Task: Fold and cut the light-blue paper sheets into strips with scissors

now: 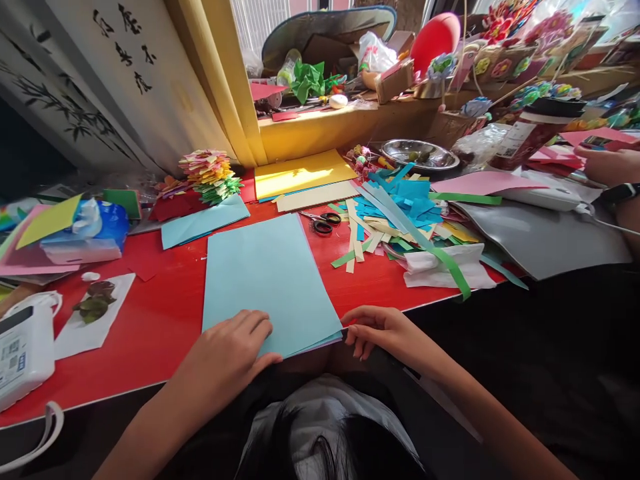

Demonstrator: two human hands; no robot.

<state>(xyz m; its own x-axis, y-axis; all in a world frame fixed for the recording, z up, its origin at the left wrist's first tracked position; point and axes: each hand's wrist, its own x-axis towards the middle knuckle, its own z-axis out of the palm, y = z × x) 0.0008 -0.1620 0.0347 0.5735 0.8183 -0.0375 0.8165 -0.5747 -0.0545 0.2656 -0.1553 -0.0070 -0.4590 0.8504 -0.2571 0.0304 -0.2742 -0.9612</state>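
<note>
A stack of light blue paper sheets lies in front of me, with a lilac sheet showing beneath at its right and near edges. My left hand rests on the near left part of the top sheet, fingers lying over it and the thumb along the near edge. Beside the near right corner is my right hand, its fingers loosely bent and apart, holding nothing that I can see; whether a fingertip touches the corner is hard to tell. Black-handled scissors lie just beyond the stack's right edge.
Cut paper strips are heaped right of the scissors. Folded blue paper and yellow card lie farther back on the red table. A metal dish and lidded cup stand behind. Another person's hand is at far right.
</note>
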